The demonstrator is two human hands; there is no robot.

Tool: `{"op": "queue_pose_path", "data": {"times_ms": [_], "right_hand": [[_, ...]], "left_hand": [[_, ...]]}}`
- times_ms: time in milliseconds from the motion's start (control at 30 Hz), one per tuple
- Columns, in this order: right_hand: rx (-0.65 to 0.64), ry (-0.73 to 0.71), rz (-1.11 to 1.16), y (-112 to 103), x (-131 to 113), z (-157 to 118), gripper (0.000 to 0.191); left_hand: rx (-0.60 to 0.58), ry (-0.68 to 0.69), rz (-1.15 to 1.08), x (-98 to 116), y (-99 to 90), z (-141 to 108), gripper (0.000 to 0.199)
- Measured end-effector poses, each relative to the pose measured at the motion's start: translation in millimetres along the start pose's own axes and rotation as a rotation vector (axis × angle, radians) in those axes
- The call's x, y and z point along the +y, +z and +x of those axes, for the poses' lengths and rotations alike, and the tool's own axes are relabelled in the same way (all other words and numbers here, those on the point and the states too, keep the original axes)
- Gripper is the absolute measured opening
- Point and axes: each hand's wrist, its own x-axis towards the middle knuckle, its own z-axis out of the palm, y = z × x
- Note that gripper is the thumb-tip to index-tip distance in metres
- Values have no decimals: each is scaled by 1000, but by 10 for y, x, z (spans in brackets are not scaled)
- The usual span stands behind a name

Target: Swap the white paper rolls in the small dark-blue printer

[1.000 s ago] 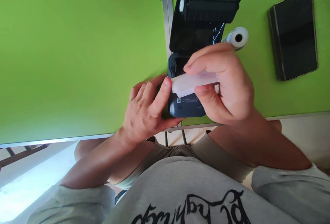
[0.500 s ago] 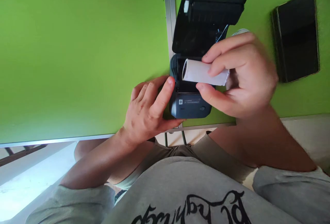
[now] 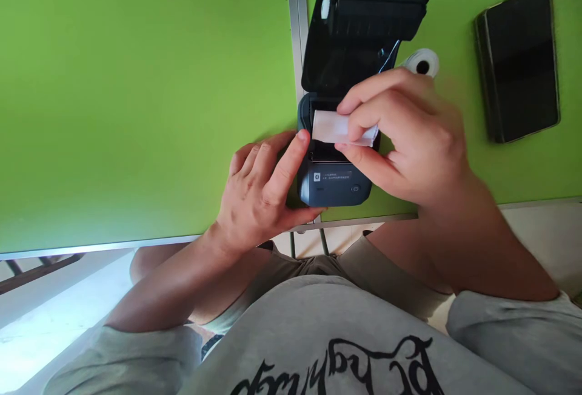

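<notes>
A dark portable label printer (image 3: 334, 192) lies on the green table with its black lid (image 3: 350, 49) tipped up and back. My left hand (image 3: 261, 185) grips the printer's left side, its index fingertip at the rim of the paper bay and the thumb along the front edge. Between the thumb and fingers of my right hand (image 3: 409, 137) is a small white paper roll (image 3: 330, 127), lying sideways at the opening of the bay. My fingers cover the roll's right part. Whether it touches the bay floor, I cannot tell.
Behind my right hand stands another white paper roll (image 3: 430, 58) with a dark core hole. Farther right lies a black smartphone (image 3: 522, 64), apparently on a dark block or case. A metal seam (image 3: 296, 19) crosses the table, whose front edge runs just before my lap.
My right hand has moved left and slightly down with the paper roll, bringing it into the bay opening. The other roll behind it shows more now. My left hand stays in place.
</notes>
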Motion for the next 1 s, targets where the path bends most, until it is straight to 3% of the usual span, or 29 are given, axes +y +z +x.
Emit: {"op": "queue_pose_path", "data": {"times_ms": [167, 433, 567, 667, 733, 900, 1000], "right_hand": [[-57, 69, -29, -22, -21, 0, 18], [-94, -65, 55, -101, -19, 15, 19], [-280, -118, 36, -155, -32, 26, 23], [-318, -141, 91, -182, -26, 25, 20], [-255, -125, 154, -198, -12, 26, 19], [161, 62, -32, -225, 46, 86, 21], [156, 144, -114, -203, 74, 147, 33]], "left_hand": [[-13, -8, -8, 4, -10, 8, 112], [16, 22, -18, -12, -4, -6, 110], [-17, 27, 0, -18, -24, -11, 89], [-46, 30, 1, -19, -44, -11, 72], [-52, 35, -9, -20, -48, -12, 68], [-57, 64, -25, -29, -40, -22, 60], [-70, 75, -29, -35, -37, -27, 57]]}}
